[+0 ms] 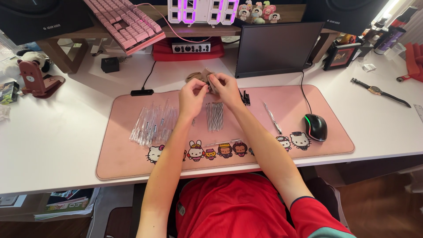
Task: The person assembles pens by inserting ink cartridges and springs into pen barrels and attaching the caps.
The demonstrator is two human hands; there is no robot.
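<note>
The person is sitting at a white bench (66, 145) with both forearms stretched over a pink desk mat (132, 163). The left hand (192, 94) and the right hand (224, 88) are meeting above the far edge of the mat, and together they are pinching a small tan pouch (210, 79). The grip of the left hand is closing on the pouch's near left edge with thumb and fingertips; the grip of the right hand is closing on its right side, the fingers curling over the top. What the pouch contains cannot be made out.

Just below the hands, a bundle of thin grey pen refills (215, 116) is lying on the mat, laid side by side and pointing away from the person. To the left of it, a loose heap of clear plastic pen tubes (153, 124) is spreading across the mat. To the right, a single slim pen (272, 117) is lying at a slant, and a small black clip (245, 98) is sitting near the right wrist. A black mouse (316, 127) with a green glow is resting on the mat's right end. Behind the hands a dark tablet screen (277, 47) is standing upright, and a wristwatch (380, 91) is lying well apart on the bench to the right.
</note>
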